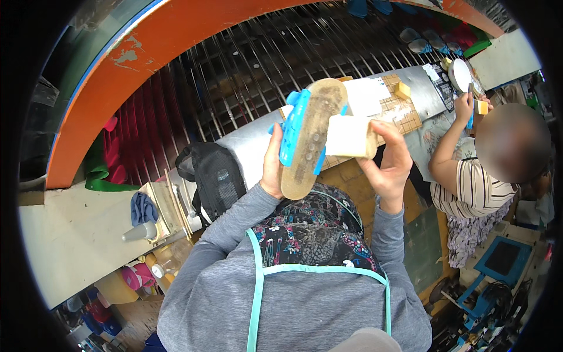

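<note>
My left hand [272, 167] is closed round a sandal [311, 141] with bright blue straps and a tan, dark-smudged long face. It is tilted upright in front of my apron, and several round marks show near its middle. My right hand [388, 155] pinches a cream sponge-like block [350, 136] by its right end. The block's left end meets or overlaps the sandal's right edge near a blue strap; whether it presses there I cannot tell. The fingers behind the sandal are hidden.
Ahead lies a metal-topped bench [255, 141] with white papers [365, 97] and a yellow block [402, 90]. Beyond runs a rack of metal rods [234, 64] under an orange beam [88, 117]. A black bag [218, 182] sits left. A co-worker [478, 188] works at right near a white bowl [460, 75].
</note>
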`<state>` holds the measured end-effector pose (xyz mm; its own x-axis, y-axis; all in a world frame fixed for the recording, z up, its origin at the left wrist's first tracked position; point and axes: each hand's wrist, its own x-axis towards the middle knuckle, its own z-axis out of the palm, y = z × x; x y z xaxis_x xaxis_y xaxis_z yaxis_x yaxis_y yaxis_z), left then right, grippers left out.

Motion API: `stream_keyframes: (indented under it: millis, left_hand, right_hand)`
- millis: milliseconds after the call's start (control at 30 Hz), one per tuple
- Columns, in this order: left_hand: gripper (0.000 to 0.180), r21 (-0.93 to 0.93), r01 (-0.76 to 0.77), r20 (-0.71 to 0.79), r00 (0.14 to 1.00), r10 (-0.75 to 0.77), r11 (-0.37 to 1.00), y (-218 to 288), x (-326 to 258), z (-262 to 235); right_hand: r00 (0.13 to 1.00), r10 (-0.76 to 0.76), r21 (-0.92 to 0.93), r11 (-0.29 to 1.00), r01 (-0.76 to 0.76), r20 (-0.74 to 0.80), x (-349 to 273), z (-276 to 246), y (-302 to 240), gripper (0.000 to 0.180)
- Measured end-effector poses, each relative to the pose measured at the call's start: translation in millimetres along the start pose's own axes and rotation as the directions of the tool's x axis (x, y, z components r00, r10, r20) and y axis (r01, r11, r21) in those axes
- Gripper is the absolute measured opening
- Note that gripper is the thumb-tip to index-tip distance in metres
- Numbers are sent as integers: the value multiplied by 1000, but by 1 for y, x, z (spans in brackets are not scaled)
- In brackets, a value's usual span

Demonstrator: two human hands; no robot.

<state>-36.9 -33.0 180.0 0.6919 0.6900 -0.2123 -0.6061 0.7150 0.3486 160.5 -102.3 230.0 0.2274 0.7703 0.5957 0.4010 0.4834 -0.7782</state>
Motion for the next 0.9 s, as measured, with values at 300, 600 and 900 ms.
stream_keyframes:
  millis: [300,600,900]
  left_hand:
    - [69,137,-23,-11,1000,25,990,-6,-3,16]
    - [72,110,5,-13,1000,-4,994,-2,3,7]
    - [66,51,-18,41,999,16,999,3,7,-3]
  right_hand:
    - [991,-59,-392,914,103,121,13,17,-22,53]
    - [992,-104,-384,915,125,75,28,20,-12,52]
    - [994,-10,-176,984,30,110,23,24,-6,50]
